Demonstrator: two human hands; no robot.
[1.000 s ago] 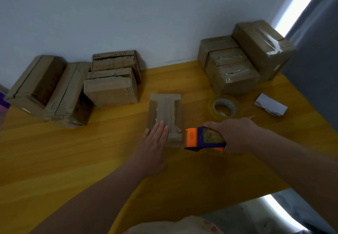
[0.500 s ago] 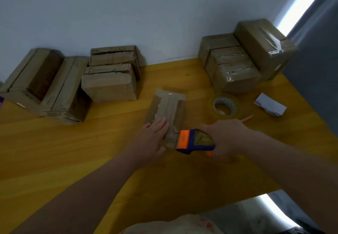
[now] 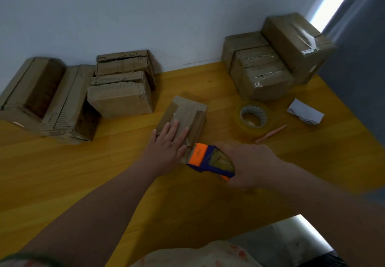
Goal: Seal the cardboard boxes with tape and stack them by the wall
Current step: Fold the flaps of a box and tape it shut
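Sealing: I am pressing a small cardboard box [image 3: 183,118] flat on the yellow table [image 3: 83,175] while bringing the tape dispenser [image 3: 210,159] to its near end.

Right hand: my right hand [image 3: 248,165] is clenching the orange-and-blue tape dispenser, its orange nose touching or just short of the box's near edge; I cannot tell which.

Left hand: my left hand [image 3: 166,144] is lying open, palm down and fingers spread, grasping nothing, weighing on the near half of the box's top beside the centre seam.

Box in hand: it is sitting mid-table, turned at a slight angle, flaps closed, with old tape strips showing on top.

Doing it well, as I judge it: I am needing to anchor the tape over the near edge first, then draw the dispenser straight along the seam toward the wall, keeping the palm beside the seam and out of the tape's path, and holding the box from skidding.

Beyond, right: a spare tape roll [image 3: 253,115], a pink pencil [image 3: 270,133] and a white paper scrap [image 3: 305,114] are lying near each other.

Far right: the taped boxes [image 3: 268,70] are standing stacked against the wall [image 3: 145,12].

Far left: the untaped boxes [image 3: 120,87] are waiting by the wall, well apart from the sealed stack.
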